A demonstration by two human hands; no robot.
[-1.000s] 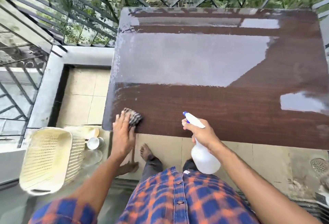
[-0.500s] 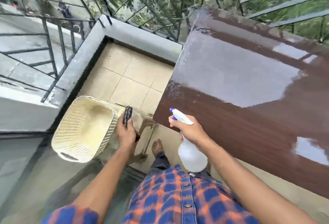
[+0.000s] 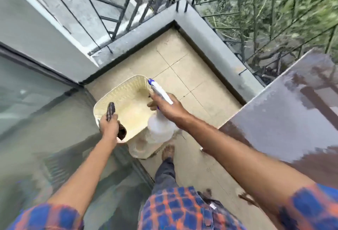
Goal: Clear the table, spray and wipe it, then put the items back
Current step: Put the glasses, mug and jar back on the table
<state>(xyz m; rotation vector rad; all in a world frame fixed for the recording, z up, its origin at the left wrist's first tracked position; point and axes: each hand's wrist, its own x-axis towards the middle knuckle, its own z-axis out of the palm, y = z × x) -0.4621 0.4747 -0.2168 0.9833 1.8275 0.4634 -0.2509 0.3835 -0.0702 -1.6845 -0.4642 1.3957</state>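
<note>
The wet dark wooden table (image 3: pixel 285 116) lies at the right, bare on top. My left hand (image 3: pixel 108 126) grips a dark checked cloth (image 3: pixel 111 111) over the near rim of a cream woven basket (image 3: pixel 117 94) that sits on the floor. My right hand (image 3: pixel 167 108) holds a white spray bottle (image 3: pixel 161 91) with a blue nozzle, its body hanging above the basket's right side. Under the bottle some pale dishes (image 3: pixel 140 147) show, blurred.
Beige floor tiles (image 3: pixel 182 69) run to a grey ledge (image 3: pixel 215 47) with black railing and greenery behind. A glass door (image 3: pixel 36 120) stands at the left. My bare foot (image 3: pixel 168 152) is beside the dishes.
I have turned left, away from the table toward the basket. Both hands moved off the table, the cloth and the spray bottle now over the basket.
</note>
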